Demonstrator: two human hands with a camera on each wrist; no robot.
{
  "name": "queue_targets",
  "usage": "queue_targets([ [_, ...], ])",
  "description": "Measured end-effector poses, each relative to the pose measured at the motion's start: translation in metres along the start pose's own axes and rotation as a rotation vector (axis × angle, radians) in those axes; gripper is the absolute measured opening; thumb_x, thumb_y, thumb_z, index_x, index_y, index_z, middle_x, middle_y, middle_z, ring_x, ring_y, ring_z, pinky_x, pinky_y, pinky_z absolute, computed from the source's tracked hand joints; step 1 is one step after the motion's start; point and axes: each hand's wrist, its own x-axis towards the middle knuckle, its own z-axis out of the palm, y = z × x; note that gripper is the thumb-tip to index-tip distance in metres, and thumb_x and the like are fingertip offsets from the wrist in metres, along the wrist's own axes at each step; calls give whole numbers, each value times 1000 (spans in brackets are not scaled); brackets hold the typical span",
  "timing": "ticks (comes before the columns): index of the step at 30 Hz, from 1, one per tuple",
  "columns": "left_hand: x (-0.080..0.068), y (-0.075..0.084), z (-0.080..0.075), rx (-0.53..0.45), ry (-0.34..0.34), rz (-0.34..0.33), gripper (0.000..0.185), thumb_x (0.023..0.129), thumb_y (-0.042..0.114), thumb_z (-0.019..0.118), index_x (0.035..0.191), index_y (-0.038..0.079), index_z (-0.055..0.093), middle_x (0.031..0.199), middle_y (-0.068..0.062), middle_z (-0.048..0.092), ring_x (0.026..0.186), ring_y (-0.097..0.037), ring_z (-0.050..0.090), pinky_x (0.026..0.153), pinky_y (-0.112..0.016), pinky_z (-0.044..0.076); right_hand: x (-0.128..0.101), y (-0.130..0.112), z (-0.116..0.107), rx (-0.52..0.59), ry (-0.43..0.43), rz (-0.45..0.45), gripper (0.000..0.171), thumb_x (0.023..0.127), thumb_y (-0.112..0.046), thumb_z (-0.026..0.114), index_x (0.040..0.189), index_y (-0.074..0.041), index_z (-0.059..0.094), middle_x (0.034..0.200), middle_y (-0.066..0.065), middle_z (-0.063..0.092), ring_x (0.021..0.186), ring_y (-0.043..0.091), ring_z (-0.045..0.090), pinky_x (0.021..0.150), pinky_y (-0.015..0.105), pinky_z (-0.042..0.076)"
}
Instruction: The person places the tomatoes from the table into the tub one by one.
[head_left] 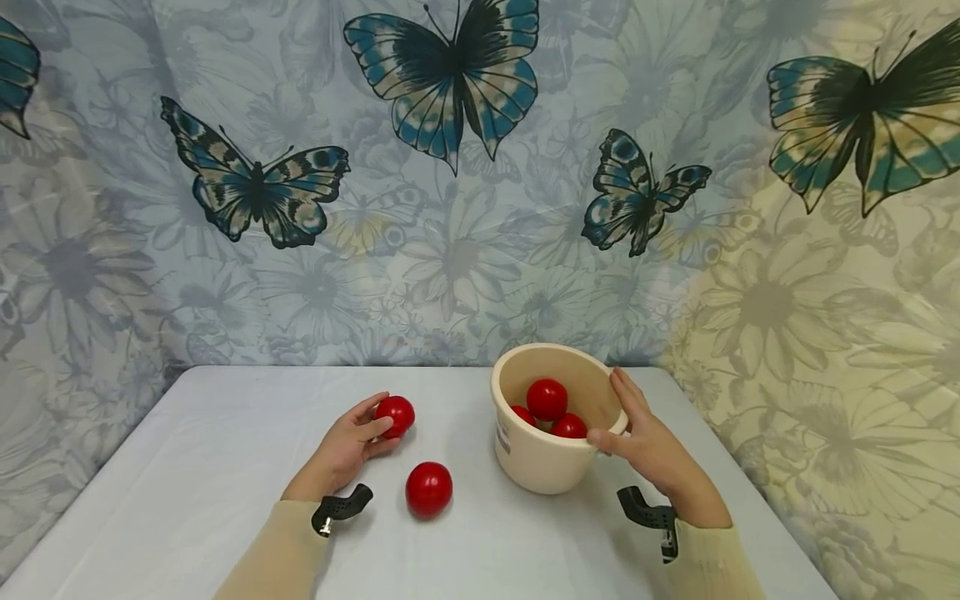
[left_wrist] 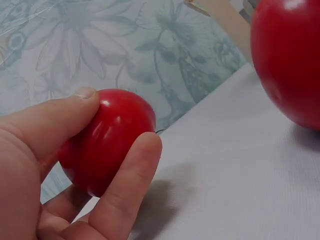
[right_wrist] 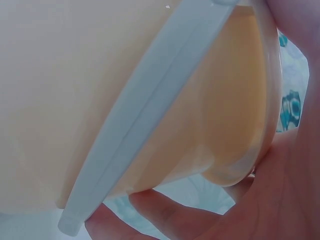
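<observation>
Overhead, your left hand [head_left: 347,446] pinches a red ball [head_left: 394,415] on the table [head_left: 187,467] while your right hand [head_left: 651,446] grips the bucket [head_left: 540,454] rim, steadying it; close up, thumb and fingers [left_wrist: 125,185] wrap the ball; the right-wrist view shows fingers [right_wrist: 165,215] curled under the rim.

A staged tabletop set: butterfly-print backdrop [head_left: 465,208] draped behind a white table [head_left: 225,467].

On the bench [head_left: 225,467] the bucket [head_left: 536,458] stands at about 3 o'clock from the left hand [head_left: 347,450], with three balls inside it. The right hand [head_left: 645,446] sits at the bucket's 3 o'clock rim. One ball [head_left: 394,415] lies in the left hand (at its 1 o'clock); another ball [head_left: 429,489] lies at its 4 o'clock.
</observation>
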Motion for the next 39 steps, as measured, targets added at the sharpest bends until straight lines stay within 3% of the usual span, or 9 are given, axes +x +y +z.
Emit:
queue_targets([
  [4,-3,8,1,-98,19,-34,67,99,4,61,157,5,27,145,-21,36,109,-26,62,92,-40,54,0,0,0,7,-4,3,103,90,-33,75,160,-7,3,165,11,-5,147,45,2,107,70,24],
  [9,-6,26,8,-316,62,-74,64,100,8,61,156,12,31,147,-16,34,117,-28,56,96,-36,51,1,1,0,6,-1,3,103,89,-32,75,160,-6,4,165,10,-4,147,46,3,106,71,24],
  [12,-11,40,18,-368,37,-65,61,101,9,60,155,14,32,148,-14,34,121,-30,52,96,-36,51,1,1,0,10,0,4,103,89,-32,75,160,-6,4,165,10,-4,147,45,3,106,71,24],
  [17,-25,63,48,-263,-80,19,55,102,9,58,152,11,35,144,-15,39,120,-32,54,94,-40,53,1,0,1,14,-15,1,103,90,-33,74,160,-8,4,165,10,-5,147,45,3,106,69,28],
  [21,-28,79,79,-144,-153,68,56,99,6,62,150,9,40,140,-18,44,118,-36,55,90,-44,55,0,0,1,9,-10,3,102,91,-33,74,160,-8,3,165,10,-5,146,45,5,105,68,32],
  [27,-22,95,118,-15,-180,106,54,95,5,67,145,11,48,135,-20,47,116,-39,57,85,-46,57,0,1,0,10,-11,1,102,91,-33,73,160,-8,3,165,9,-5,146,45,5,106,68,31],
  [33,-16,101,143,26,-214,134,56,93,2,69,145,9,49,135,-20,46,114,-39,58,82,-46,58,0,1,0,25,-13,3,103,91,-33,74,160,-7,3,165,9,-6,147,44,2,106,69,29],
  [39,-10,96,162,55,-252,134,57,92,1,69,146,7,49,135,-20,47,115,-37,57,81,-46,58,0,1,-1,17,-9,-2,103,90,-33,75,160,-7,4,165,8,-5,147,43,3,106,69,29],
])
